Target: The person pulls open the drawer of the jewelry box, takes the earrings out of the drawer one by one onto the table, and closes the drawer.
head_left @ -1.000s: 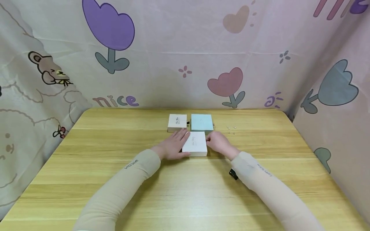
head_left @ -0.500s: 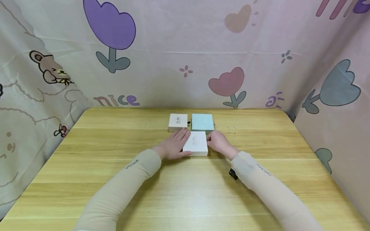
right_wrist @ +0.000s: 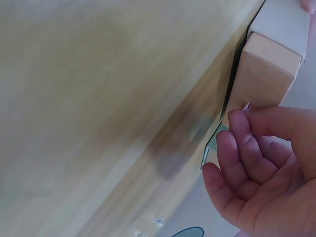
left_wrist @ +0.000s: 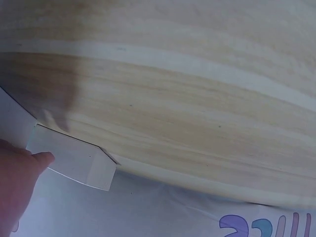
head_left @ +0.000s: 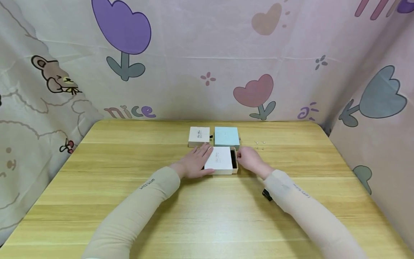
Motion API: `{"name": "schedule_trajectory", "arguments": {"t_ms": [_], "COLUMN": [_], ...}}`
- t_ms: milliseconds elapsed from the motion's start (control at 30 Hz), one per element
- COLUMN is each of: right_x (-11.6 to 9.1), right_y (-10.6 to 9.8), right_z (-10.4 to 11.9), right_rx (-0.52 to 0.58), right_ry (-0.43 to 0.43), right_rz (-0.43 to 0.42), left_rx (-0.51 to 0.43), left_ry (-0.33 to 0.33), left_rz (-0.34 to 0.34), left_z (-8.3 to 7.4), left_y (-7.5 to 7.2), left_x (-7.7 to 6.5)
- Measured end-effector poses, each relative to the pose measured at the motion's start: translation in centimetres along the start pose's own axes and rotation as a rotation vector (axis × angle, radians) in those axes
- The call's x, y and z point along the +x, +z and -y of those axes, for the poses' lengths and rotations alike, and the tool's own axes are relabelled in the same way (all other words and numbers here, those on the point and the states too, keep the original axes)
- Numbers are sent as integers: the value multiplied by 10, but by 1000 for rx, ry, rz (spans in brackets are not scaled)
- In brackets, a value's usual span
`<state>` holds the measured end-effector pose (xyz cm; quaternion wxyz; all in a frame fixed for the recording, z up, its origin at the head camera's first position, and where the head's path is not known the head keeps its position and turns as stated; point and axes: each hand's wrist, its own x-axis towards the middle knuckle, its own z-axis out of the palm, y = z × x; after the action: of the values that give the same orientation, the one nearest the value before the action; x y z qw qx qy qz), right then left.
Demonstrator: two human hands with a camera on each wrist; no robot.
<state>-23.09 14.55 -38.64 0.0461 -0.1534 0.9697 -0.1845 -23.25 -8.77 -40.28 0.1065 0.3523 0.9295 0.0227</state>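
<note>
A white lidless-looking sleeve box (head_left: 220, 159) with small print lies on the wooden table, its beige drawer (head_left: 235, 171) partly out on the right and showing a black inside. My left hand (head_left: 195, 162) presses flat on the sleeve's left part, fingers straight, thumb stretched along its near edge. At the drawer's front my right hand (head_left: 251, 159) pinches a small pull tab (right_wrist: 246, 106) between thumb and index finger; the other fingers curl loosely. The right wrist view shows the drawer front (right_wrist: 266, 74) close up. One left finger (left_wrist: 42, 160) overlaps the rear white box (left_wrist: 71, 153) in the left wrist view.
Behind stand a smaller white box (head_left: 199, 135) with a black tab and a light blue box (head_left: 226, 136). Several tiny earring-like pieces (head_left: 257, 142) lie to their right. A printed curtain (head_left: 181, 72) hangs along the table's (head_left: 129, 154) back edge.
My right hand has moved slightly right, drawing the drawer partly out of the white sleeve; before, it was fully inside. The left hand has stayed in place.
</note>
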Motion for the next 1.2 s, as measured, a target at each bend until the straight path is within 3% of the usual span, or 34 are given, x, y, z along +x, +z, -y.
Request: {"name": "schedule_trajectory", "arguments": {"t_ms": [1200], "right_x": [-12], "right_y": [-17], "right_z": [-27], "right_rx": [-15], "right_ry": [30], "right_rz": [39], "left_rx": [-27], "left_ry": [0], "left_rz": [0], "left_z": [0], "left_y": [-2], "left_x": [-1]}}
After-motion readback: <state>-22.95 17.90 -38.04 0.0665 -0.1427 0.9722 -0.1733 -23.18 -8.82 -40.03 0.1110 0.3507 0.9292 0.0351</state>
